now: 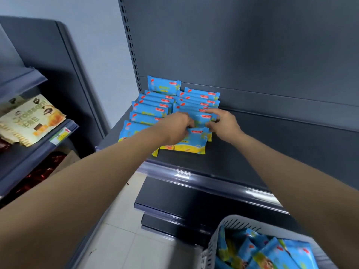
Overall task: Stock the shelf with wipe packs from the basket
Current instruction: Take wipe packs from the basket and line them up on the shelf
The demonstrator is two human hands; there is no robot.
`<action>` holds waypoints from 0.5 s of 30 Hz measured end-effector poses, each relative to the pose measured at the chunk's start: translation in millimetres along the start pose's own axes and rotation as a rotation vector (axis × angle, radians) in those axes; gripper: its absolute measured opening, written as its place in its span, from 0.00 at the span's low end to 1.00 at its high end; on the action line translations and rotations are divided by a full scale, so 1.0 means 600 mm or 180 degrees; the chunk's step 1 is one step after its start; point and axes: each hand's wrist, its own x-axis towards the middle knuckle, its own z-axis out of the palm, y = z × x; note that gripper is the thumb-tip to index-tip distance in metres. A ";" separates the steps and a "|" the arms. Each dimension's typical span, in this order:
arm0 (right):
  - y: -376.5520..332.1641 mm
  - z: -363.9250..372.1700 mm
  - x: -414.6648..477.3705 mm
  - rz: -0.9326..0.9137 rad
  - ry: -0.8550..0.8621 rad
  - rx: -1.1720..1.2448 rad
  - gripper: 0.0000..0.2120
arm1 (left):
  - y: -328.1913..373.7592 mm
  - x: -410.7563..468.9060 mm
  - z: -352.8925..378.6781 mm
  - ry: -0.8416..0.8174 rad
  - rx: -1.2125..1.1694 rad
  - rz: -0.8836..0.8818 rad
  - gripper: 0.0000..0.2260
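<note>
Left hand (177, 127) and right hand (223, 123) pinch the wipe pack (199, 118) between them.

- The shelf (252, 152) carries a left row (149, 111) and a right row (200, 98) of wipe packs at its left end, side by side, running forward from the back panel (252, 55).
- The held pack (200, 119) stands in the right row, just behind the front pack (184, 146), with the left hand (174, 127) at its left end and the right hand (223, 123) at its right.
- The basket (215, 241) sits lower right, below the shelf, with loose packs (272, 253) inside.
- A neighbouring shelf (38, 150) on the left bears snack bags (29, 121).
</note>
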 end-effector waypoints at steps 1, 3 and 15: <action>0.003 -0.005 0.001 0.0056 -0.0009 0.0166 0.19 | 0.001 0.010 0.004 -0.0023 0.0018 0.0002 0.09; 0.006 -0.017 -0.002 0.0184 0.0034 0.0476 0.19 | 0.000 0.028 0.009 -0.0060 -0.0023 -0.0020 0.11; -0.020 -0.081 -0.077 -0.0113 0.0283 -0.0339 0.15 | -0.002 0.049 0.021 -0.0116 0.0382 -0.0140 0.24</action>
